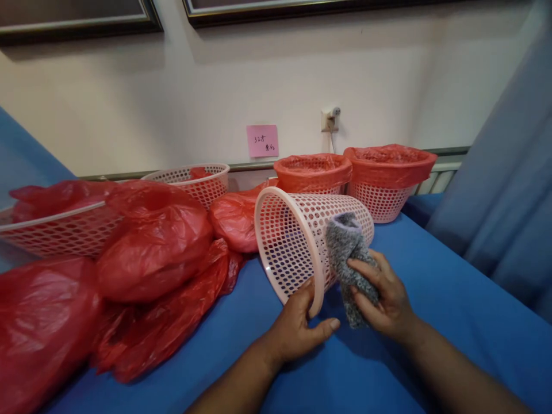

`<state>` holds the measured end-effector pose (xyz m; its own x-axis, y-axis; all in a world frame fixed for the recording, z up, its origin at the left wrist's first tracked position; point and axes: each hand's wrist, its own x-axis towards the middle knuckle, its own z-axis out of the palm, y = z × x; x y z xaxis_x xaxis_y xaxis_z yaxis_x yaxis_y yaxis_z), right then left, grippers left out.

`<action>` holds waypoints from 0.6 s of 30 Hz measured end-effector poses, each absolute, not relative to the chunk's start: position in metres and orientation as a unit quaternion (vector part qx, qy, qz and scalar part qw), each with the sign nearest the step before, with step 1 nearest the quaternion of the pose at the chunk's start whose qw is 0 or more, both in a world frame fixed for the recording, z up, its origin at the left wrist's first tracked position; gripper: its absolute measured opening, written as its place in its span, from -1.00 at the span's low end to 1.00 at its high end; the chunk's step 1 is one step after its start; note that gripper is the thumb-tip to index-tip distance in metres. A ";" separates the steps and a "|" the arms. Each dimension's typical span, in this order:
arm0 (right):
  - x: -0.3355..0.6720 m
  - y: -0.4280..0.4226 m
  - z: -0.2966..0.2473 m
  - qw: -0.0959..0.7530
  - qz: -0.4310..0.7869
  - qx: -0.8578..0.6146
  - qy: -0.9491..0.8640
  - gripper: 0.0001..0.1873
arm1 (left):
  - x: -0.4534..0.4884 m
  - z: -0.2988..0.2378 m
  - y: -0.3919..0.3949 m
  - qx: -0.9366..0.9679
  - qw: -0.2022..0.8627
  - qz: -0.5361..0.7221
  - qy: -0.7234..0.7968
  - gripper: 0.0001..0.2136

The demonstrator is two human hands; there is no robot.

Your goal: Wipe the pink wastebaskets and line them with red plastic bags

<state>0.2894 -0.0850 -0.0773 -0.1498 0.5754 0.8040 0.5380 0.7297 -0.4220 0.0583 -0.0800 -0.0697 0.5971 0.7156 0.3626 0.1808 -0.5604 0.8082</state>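
Note:
A pink plastic basket (pixel 317 221) with a lattice wall lies tipped on its side, its mouth facing left and toward me. My left hand (pixel 297 325) grips the lower rim, fingers inside the mouth and thumb outside. In my right hand (pixel 388 296) is a folded grey cloth (pixel 349 259), held against or just in front of the basket's outer wall; whether it touches there I cannot tell. The fingers of my right hand are bent over the cloth, and its lower end hangs below them.
Red plastic bags (pixel 155 241) are heaped at the left beside a wide pink basket (pixel 64 233). Behind stand another basket (pixel 211 187) and two bins with red liners (pixel 313 167), (pixel 388 167). A blue sheet (pixel 431 356) covers the surface; a blue curtain (pixel 509 190) hangs right.

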 end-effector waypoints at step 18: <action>0.332 -0.013 -0.115 0.636 0.271 -0.610 -0.388 -0.38 | 0.056 -0.082 -0.074 0.866 0.254 0.264 0.340 -0.32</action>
